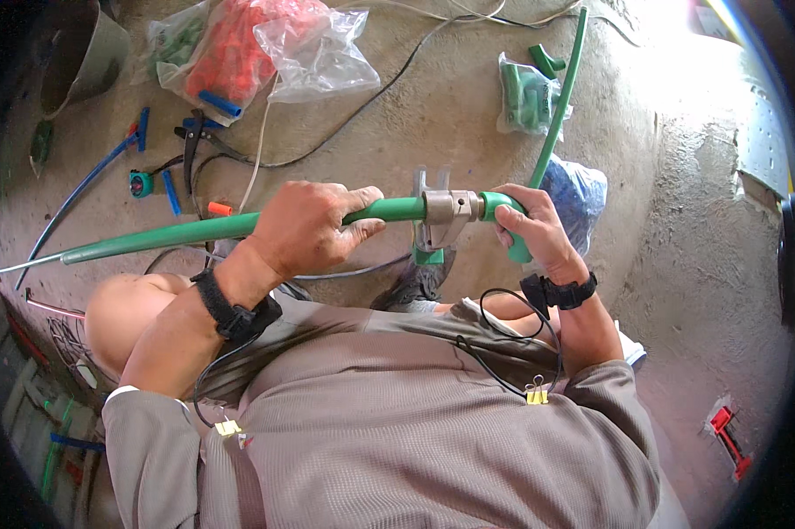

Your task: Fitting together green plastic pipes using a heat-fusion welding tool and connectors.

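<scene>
My left hand (314,227) grips a long green plastic pipe (177,234) that runs out to the left. Its right end is pushed into the grey metal head of a pipe welding tool (449,212). My right hand (532,227) holds a green elbow fitting (503,212) pressed onto the other side of that head. A second thin green pipe (563,93) rises from behind my right hand toward the top. Both wrists wear black bands with thin cables.
Clear plastic bags hold red fittings (239,53) and green fittings (527,95) on the concrete floor. Black cutters (193,141), blue pipe pieces (80,189), cables and a blue bag (578,194) lie around. A bucket (80,57) stands top left.
</scene>
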The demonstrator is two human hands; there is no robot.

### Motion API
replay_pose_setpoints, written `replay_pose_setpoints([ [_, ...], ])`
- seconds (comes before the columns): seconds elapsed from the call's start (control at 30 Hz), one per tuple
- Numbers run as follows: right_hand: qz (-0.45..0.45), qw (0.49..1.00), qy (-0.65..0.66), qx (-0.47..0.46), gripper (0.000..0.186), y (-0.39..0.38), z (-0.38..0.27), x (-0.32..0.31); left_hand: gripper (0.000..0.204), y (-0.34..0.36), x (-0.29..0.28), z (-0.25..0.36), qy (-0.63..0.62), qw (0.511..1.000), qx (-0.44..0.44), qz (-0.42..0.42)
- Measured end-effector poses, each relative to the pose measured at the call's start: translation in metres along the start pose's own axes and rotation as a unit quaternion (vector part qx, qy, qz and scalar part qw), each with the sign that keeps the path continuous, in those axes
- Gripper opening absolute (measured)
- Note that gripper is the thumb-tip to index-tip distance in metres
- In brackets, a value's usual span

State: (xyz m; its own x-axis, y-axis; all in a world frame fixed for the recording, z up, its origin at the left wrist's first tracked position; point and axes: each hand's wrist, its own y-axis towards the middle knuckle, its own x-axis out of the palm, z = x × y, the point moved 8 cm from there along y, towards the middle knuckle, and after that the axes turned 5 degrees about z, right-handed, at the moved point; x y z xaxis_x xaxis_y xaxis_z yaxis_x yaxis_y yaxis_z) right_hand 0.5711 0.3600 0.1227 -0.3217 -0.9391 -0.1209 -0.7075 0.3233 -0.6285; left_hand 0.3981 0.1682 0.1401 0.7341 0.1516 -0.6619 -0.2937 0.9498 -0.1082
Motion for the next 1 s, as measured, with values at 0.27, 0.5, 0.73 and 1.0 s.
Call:
replay_pose_setpoints([
  [0.27,0.0,0.999,-0.011,-0.035,0.047,0.001,0.0,0.001,0.034,0.001,0.001,0.002,0.006,1.0,0.0,-0.009],
  [0.5,0.0,0.993,-0.069,-0.098,0.04,0.0,-0.009,0.001,0.035,0.001,-0.001,0.005,-0.021,1.0,0.009,-0.005],
  [0.73,0.004,0.985,-0.094,-0.145,0.035,-0.002,-0.011,0.005,0.033,0.001,0.003,0.003,-0.03,0.999,-0.021,-0.029],
  [1.0,0.029,0.945,-0.185,-0.269,0.032,-0.007,-0.029,0.004,0.032,0.005,0.005,0.002,-0.056,0.997,-0.027,-0.039],
])
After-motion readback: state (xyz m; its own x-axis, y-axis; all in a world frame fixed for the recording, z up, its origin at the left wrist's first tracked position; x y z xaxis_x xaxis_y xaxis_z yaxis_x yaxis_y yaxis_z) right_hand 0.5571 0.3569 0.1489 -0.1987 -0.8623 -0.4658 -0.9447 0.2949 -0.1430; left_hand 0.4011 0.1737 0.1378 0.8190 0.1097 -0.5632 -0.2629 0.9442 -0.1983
